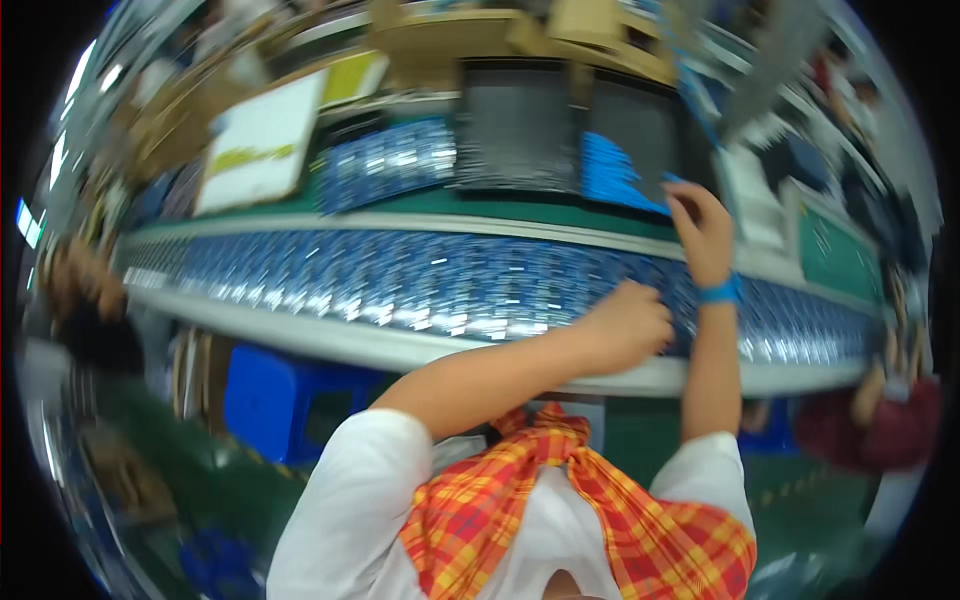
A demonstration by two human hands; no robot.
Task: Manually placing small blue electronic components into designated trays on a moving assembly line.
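Note:
My right hand [705, 225], with a blue band on its wrist, reaches to the front edge of a black tray [640, 105]. Thumb and forefinger are pinched together at a small blue piece, beside the pile of thin blue pieces [612, 172] in that tray. Above the long row of shiny blue panels [430, 275], my left hand [630, 325] is closed with curled fingers. What it holds, if anything, is hidden. The panels look like circuit boards, but motion blur smears their detail.
Left of that tray stands another black tray [515, 120] with dark thin pieces. Farther left lie a stack of blue panels [390, 160] and a white board [262, 140]. Cardboard boxes line the back. A blue stool [262, 400] stands below the bench; other people are at both sides.

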